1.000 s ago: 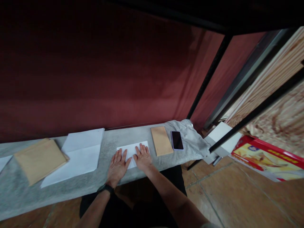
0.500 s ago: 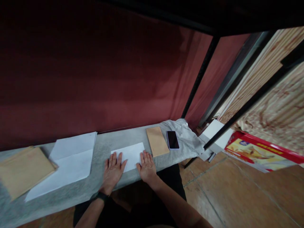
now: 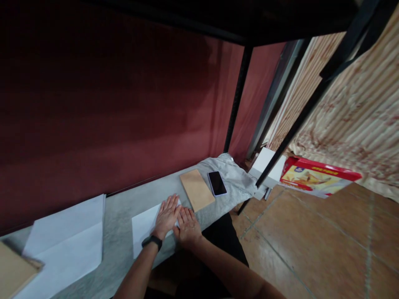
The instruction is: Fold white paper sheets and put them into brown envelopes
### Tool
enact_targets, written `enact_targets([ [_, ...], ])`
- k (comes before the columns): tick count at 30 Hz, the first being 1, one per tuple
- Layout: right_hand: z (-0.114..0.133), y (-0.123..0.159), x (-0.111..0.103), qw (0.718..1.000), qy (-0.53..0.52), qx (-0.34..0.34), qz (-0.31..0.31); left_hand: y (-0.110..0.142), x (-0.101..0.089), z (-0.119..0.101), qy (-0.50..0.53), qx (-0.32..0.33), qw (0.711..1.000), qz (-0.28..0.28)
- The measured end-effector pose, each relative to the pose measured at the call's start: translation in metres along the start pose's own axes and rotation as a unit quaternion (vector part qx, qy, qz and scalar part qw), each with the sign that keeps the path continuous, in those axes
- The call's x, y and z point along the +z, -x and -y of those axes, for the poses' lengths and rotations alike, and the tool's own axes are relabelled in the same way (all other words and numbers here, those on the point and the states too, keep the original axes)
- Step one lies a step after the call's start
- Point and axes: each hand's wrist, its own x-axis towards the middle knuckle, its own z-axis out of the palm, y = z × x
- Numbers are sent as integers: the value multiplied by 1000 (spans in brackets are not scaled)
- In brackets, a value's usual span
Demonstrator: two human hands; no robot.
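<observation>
A white sheet of paper [image 3: 144,226], which looks folded, lies on the grey cloth-covered surface [image 3: 120,232]. My left hand [image 3: 167,214] rests flat on the sheet's right part, fingers stretched out. Beside it, my right hand [image 3: 188,227] lies flat at the sheet's right end, the two hands touching near the fingers. Both hide much of that end. Just right of them is a flat brown envelope [image 3: 197,190], with a phone [image 3: 217,183], screen dark, beyond it.
Larger white sheets [image 3: 71,241] lie on the left, partly under a brown paper stack [image 3: 14,265]. Black metal posts [image 3: 238,99] rise at the right end. Beyond them are a white box [image 3: 268,166] and a red and yellow box [image 3: 318,176]. A red wall [image 3: 140,137] stands behind.
My left hand has slid right across the sheet to meet my right hand, which stays near the sheet's right end. The view has turned to the right.
</observation>
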Motion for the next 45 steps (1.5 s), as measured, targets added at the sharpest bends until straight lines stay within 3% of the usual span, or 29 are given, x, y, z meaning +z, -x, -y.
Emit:
enact_targets([
  [4,-1,3,-1,1000,-9,-8,-9,19,4,4,4,7,1000,-10],
  [8,-1,3,-4,1000,-18,0,4,63,6,10,2,9,1000,-21],
  [14,9,-24,-15,996,-53,4,70,123,-3,19,-36,-65,994,-80],
  [20,21,-42,-11,988,-67,-7,135,126,-12,6,-51,-106,989,-94],
  [27,6,-10,-15,996,-32,34,72,148,-8,8,-42,-157,978,-134],
  [31,1,2,-29,995,-25,53,84,162,-7,12,-37,-162,973,-160],
  [38,11,-38,-53,978,-13,137,154,163,-3,14,-48,-168,970,-171],
  [45,12,-55,-53,960,-58,213,174,163,-4,14,-61,-169,970,-161],
])
